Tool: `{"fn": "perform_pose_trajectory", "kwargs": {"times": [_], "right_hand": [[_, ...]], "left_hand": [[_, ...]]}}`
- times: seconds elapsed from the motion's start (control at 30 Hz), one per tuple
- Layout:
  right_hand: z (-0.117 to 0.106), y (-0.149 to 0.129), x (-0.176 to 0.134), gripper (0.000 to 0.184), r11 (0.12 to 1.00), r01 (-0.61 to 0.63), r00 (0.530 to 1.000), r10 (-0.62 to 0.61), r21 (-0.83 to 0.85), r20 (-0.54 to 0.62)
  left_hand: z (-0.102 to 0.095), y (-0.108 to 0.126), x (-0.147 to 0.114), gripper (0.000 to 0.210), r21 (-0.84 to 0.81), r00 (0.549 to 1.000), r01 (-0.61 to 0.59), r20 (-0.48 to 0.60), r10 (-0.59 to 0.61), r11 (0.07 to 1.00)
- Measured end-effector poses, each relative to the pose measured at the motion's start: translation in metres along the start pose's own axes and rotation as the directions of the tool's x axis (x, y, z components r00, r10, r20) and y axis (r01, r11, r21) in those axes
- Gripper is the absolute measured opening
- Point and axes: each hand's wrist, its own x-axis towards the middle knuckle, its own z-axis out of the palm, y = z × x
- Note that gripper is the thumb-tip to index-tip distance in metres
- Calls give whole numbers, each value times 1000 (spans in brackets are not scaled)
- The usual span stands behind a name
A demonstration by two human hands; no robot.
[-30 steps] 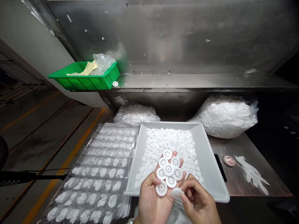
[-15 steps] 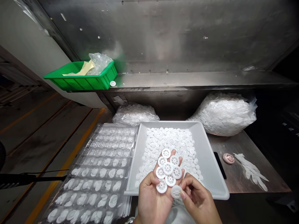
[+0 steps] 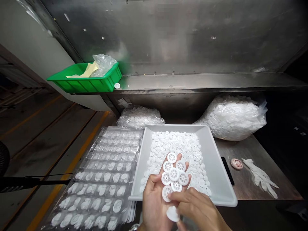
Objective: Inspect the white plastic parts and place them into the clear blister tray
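Note:
Palm up, my left hand (image 3: 154, 205) carries several small white spoked plastic wheels (image 3: 173, 174) spread over its palm and fingers. My right hand (image 3: 198, 208) is over the lower palm, one fingertip touching the lowest spoked wheel (image 3: 166, 193). Between its thumb and fingers it holds another white plastic wheel (image 3: 172, 214), whose smooth side faces me. Under both hands stands a grey tray (image 3: 218, 173) with a heap of similar white pieces (image 3: 175, 141).
Left of the tray lies a stack of clear blister trays (image 3: 96, 170) filled with white pieces. Behind are two clear bags of white parts (image 3: 141, 117). A green bin (image 3: 84, 84) sits on the metal shelf. At right are a white glove (image 3: 260, 176) and a pinkish round object (image 3: 236, 163).
My right hand has moved left over the left palm. The wheel it holds has shifted down and left and now shows a smooth face. The other wheels keep their places.

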Motion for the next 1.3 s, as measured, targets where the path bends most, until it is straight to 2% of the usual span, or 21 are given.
{"fn": "perform_pose_trajectory", "kwargs": {"times": [0.13, 0.2, 0.27, 0.37, 0.43, 0.5, 0.57, 0.63, 0.67, 0.73, 0.9, 1.1, 1.3], "right_hand": [[-4, 1, 1, 26, 999, -4, 999, 2, 42, 47], [-2, 0, -1, 27, 995, -19, 999, 16, 97, 29], [2, -1, -3, 22, 986, -98, 991, 109, 133, -78], [11, -4, -8, 11, 920, -298, 915, 352, 256, -199], [15, -5, -11, 2, 832, -411, 855, 493, 372, -160], [17, -3, -13, 9, 708, -504, 774, 624, 494, -105], [18, 0, -14, 20, 508, -557, 662, 749, 657, -18], [19, 3, -14, 29, 276, -567, 568, 814, 776, 125], [20, 4, -14, 33, 184, -564, 542, 818, 805, 192], [22, 6, -15, 37, 67, -561, 516, 808, 825, 285], [24, 3, -12, 39, -101, -542, 471, 786, 834, 401], [25, 4, -12, 36, -187, -529, 441, 773, 828, 456], [25, 2, -11, 37, -196, -525, 427, 781, 828, 456]], "left_hand": [[-1, 0, 0, 58, -13, 1000, 24, -5, -24, 1000], [-1, 0, 0, 57, -22, 999, 44, -15, -44, 999], [-2, 0, 0, 57, -20, 999, 46, -25, -47, 999], [-4, 1, -1, 57, -8, 999, 6, -38, -6, 1000], [-5, 1, -1, 58, -6, 998, -24, -56, 23, 1000], [-5, 1, -1, 60, -3, 996, -49, -71, 48, 999], [-6, 1, 0, 61, 6, 995, -66, -74, 67, 998], [-7, 1, 1, 61, 15, 996, -73, -58, 74, 997], [-8, 1, 0, 59, 20, 997, -67, -47, 68, 998], [-9, 1, -1, 56, 33, 998, -54, -29, 55, 998], [-8, -1, -3, 56, 95, 993, -83, -75, 90, 992], [-7, -4, 1, 66, 118, 988, -73, -125, 87, 990], [-9, -5, -2, 77, 152, 989, -70, -118, 88, 986]]}}
